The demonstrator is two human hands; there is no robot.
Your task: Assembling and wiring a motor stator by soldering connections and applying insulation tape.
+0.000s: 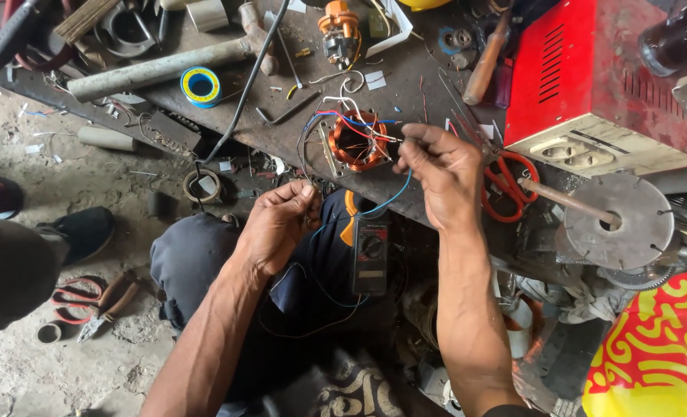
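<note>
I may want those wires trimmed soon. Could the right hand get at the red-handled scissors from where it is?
Probably yes. The red-handled scissors lie on the bench right beside the right hand, with nothing lying over their handles. But that hand's fingers are pinching thin wires from the copper coil, so it would have to release them first.

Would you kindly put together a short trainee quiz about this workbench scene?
1. True or false: the red-handled scissors lie on the bench beside the right hand.
2. Which hand is nearer the copper-wound motor coil? A left, B right.
3. Fill in: the black handheld meter rests on the person's ____.

Key: 1 true; 2 B; 3 lap. The left hand pinches a thin wire end.
</note>
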